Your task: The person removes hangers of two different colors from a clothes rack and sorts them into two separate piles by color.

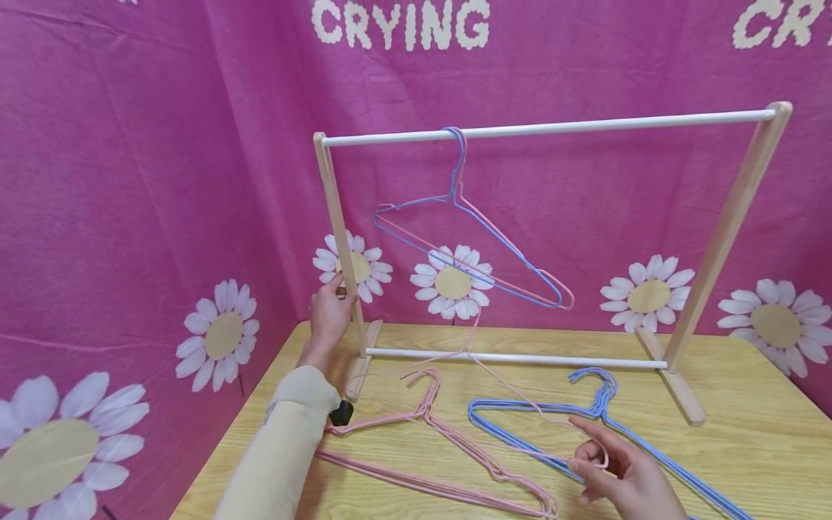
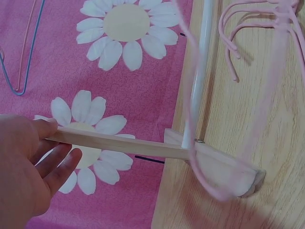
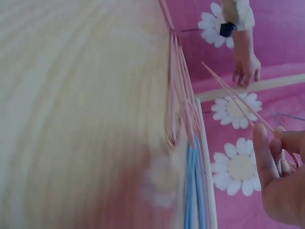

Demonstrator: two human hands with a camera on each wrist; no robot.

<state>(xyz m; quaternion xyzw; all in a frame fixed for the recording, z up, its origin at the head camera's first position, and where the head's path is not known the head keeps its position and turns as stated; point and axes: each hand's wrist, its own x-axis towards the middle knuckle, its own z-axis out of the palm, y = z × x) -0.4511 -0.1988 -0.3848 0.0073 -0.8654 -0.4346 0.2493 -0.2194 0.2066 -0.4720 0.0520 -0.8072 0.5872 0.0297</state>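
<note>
My left hand (image 1: 329, 312) holds the left wooden post (image 1: 338, 217) of a small clothes rack, thumb and fingers around it in the left wrist view. My right hand (image 1: 627, 477) pinches one end of a thin pink hanger (image 1: 503, 380), raised off the table, its hook pointing up towards the rack. Part of that hanger looks blurred. From the rack's white top rail (image 1: 585, 126) hang a blue hanger (image 1: 416, 198) and a pink one close behind it. On the table, a stack of pink hangers (image 1: 425, 410) lies between my hands, and a blue stack (image 1: 604, 408) lies by my right hand.
The rack stands on the wooden table (image 1: 390, 451), with a low white crossbar (image 1: 585, 362) and a foot (image 1: 679, 393) at the right. Behind hangs a pink cloth (image 1: 552, 72) with daisies and lettering. A black object (image 1: 341, 413) sits at my left cuff.
</note>
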